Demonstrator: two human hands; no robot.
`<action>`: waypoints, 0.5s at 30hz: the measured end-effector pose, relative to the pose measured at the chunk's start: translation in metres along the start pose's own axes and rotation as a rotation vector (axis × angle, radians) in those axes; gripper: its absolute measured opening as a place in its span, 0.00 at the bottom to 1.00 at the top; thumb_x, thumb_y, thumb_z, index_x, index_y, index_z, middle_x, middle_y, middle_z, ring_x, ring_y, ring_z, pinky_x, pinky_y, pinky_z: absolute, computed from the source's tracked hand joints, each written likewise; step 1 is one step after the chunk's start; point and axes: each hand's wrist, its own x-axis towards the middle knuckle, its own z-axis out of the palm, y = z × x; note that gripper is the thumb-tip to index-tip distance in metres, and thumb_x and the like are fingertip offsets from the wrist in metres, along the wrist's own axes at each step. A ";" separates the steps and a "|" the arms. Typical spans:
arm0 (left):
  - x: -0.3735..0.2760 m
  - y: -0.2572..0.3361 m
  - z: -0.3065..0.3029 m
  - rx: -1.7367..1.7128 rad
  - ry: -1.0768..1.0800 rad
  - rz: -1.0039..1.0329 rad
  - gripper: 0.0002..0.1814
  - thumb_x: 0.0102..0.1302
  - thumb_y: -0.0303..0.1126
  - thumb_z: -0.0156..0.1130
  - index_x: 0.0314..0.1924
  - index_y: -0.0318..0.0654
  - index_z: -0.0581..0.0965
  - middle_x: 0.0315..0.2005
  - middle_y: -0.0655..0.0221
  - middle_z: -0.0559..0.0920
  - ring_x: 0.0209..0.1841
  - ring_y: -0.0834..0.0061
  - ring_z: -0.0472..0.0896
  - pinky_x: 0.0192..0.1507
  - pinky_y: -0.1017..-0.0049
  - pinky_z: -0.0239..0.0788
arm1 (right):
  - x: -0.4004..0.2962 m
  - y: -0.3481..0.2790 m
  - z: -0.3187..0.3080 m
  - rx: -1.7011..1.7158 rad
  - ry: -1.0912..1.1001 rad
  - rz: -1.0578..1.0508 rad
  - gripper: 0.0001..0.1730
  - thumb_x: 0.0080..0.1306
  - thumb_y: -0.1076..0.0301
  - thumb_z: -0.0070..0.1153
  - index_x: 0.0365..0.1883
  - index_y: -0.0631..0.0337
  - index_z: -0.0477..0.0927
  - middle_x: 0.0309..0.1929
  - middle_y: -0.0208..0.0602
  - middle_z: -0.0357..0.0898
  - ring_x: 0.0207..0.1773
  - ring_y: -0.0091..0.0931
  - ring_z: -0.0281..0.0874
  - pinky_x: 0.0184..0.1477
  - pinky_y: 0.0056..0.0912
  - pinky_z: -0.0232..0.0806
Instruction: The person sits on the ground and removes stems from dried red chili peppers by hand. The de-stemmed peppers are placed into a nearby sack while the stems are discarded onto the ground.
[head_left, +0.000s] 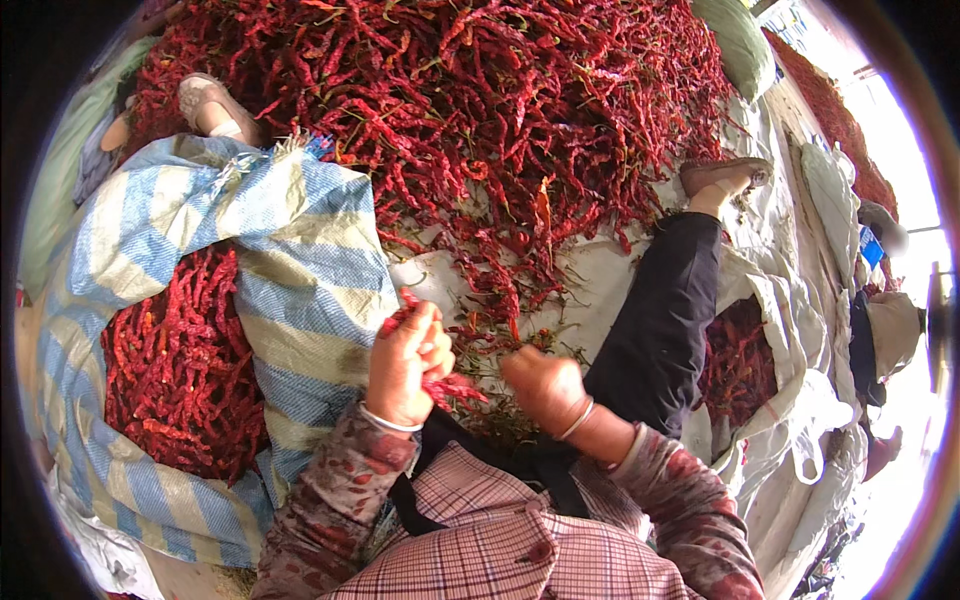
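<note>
My left hand (409, 367) is closed around several dried red chillies (455, 391). Their ends stick out above the thumb and below the fingers. To its right, my right hand (546, 390) is blurred, with its fingers curled in. Whether it pinches anything is hidden. The two hands are apart, above my lap. Beyond them a large heap of dried red chillies (510, 97) spreads over a pale sheet (600, 300). Loose stems and chilli bits (551, 330) lie on the sheet near my hands.
On the left, a blue-and-cream striped woven sack (315, 300) holds chillies (184, 367). My outstretched leg (660, 315) lies to the right. Past it, a white sack (795, 315) contains darker chillies (739, 364). A green sack (739, 45) stands at the far right of the heap.
</note>
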 end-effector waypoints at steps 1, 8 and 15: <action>0.001 0.003 -0.004 -0.005 -0.006 0.002 0.13 0.66 0.40 0.50 0.27 0.42 0.67 0.14 0.83 0.57 0.13 0.89 0.51 0.14 0.85 0.44 | -0.001 0.014 0.005 -0.239 -0.113 0.154 0.05 0.49 0.71 0.52 0.23 0.50 0.70 0.24 0.28 0.67 0.24 0.27 0.72 0.18 0.31 0.63; 0.016 -0.015 0.002 0.060 -0.042 -0.160 0.12 0.64 0.37 0.54 0.26 0.42 0.67 0.13 0.83 0.56 0.12 0.89 0.50 0.15 0.84 0.42 | 0.023 0.101 0.013 0.139 0.200 0.510 0.13 0.49 0.73 0.59 0.35 0.62 0.76 0.27 0.41 0.70 0.31 0.40 0.71 0.32 0.37 0.64; 0.018 -0.017 0.001 0.366 -0.016 -0.076 0.06 0.58 0.31 0.62 0.31 0.40 0.74 0.16 0.82 0.67 0.15 0.90 0.59 0.18 0.87 0.50 | 0.013 0.083 0.010 0.791 0.126 0.729 0.09 0.54 0.69 0.58 0.28 0.68 0.77 0.18 0.37 0.72 0.22 0.21 0.68 0.28 0.27 0.63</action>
